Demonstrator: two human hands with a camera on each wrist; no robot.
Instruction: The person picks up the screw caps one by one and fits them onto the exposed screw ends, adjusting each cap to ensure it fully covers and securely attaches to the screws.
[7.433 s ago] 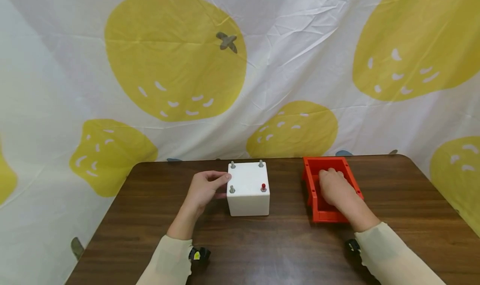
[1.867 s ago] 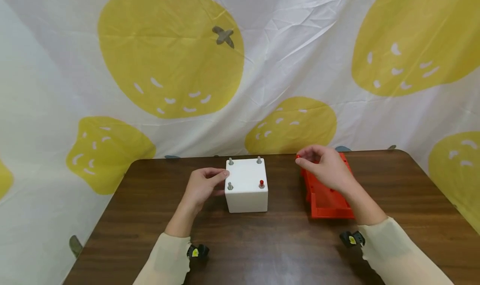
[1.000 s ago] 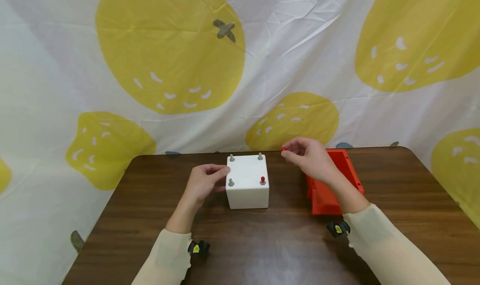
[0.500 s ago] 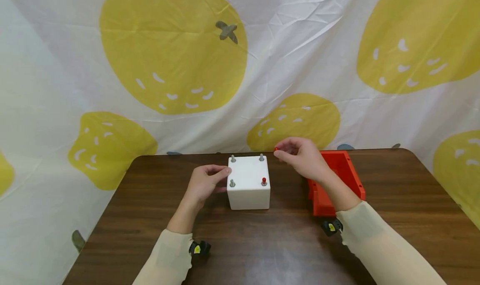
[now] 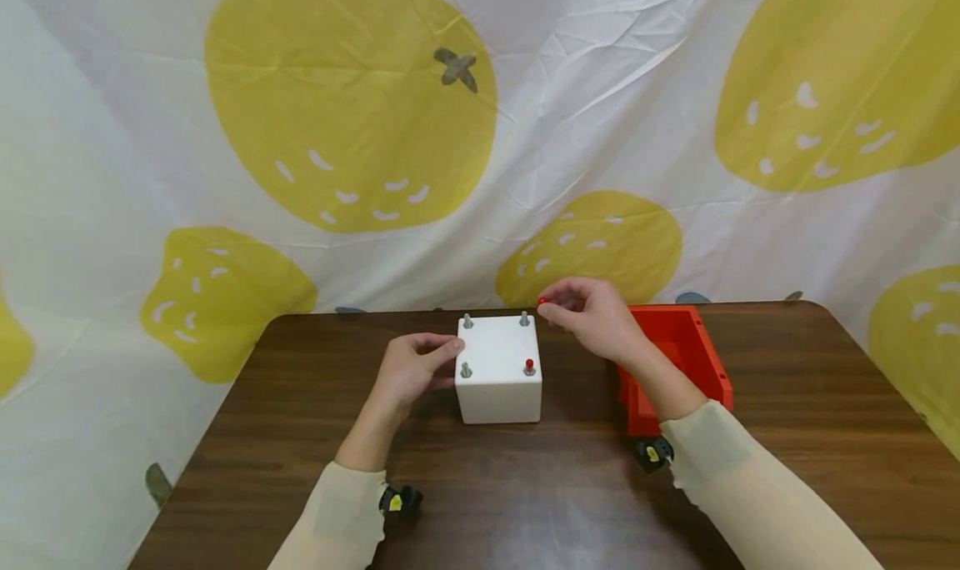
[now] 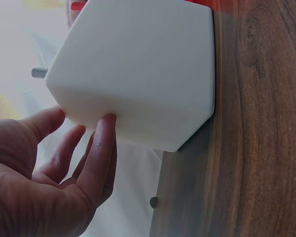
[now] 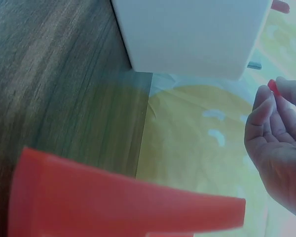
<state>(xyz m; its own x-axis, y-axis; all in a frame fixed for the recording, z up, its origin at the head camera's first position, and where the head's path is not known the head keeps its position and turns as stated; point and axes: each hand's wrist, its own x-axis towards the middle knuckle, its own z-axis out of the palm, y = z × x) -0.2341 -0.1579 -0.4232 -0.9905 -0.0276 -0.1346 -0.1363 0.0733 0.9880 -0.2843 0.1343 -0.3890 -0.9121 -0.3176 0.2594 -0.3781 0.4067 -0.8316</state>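
A white box [image 5: 498, 349] stands on the table with an upright threaded bolt at each top corner. The front right bolt [image 5: 529, 371] wears a small red cap [image 5: 529, 363]; the back right bolt [image 5: 525, 319] is bare metal, as is the bolt [image 6: 39, 72] in the left wrist view. My left hand [image 5: 411, 370] rests its thumb and fingertips against the box's left side, the fingers [image 6: 99, 153] not wrapped round it. Between thumb and fingertips my right hand [image 5: 596, 320] pinches another small red cap [image 7: 273, 87], held just right of and above the back right bolt.
A red bin [image 5: 708, 353] sits right of the box, partly behind the right forearm; its wall [image 7: 128, 192] looms close in the right wrist view. The brown table [image 5: 480, 487] ends at a curtain [image 5: 600, 137] printed with yellow fruit.
My right hand has come up out of the red bin holding a small red cap and moved left to near the back right bolt. My left hand has stayed on the box.
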